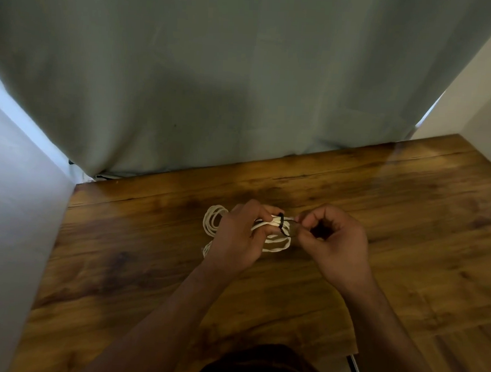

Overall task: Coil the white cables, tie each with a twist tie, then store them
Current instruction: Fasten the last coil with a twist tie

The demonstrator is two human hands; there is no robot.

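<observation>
- Worktop: brown wood-grain surface, running from the near edge back to a curtain; a pale wall panel borders its left side, another wall its far right.
- Curtain: grey-green cloth hanging across the back, its hem meeting the worktop's far edge.
- White cable: coiled in several loops, at mid-worktop between the two hands; whether it rests on the wood or is lifted just above it cannot be told.
- Twist tie: thin dark band wrapped round the coil's upper strands, a dark loop trailing toward the right hand.
- Left hand: grip closed round the coil, fingers curled over the strands beside the tie; it covers the coil's middle, so only loops at left and right show.
- Right hand: fingertips pinch the tie's end; the end itself is too small and blurred to make out.
- Dark shape at bottom centre: cut off by the frame, unidentifiable.
</observation>
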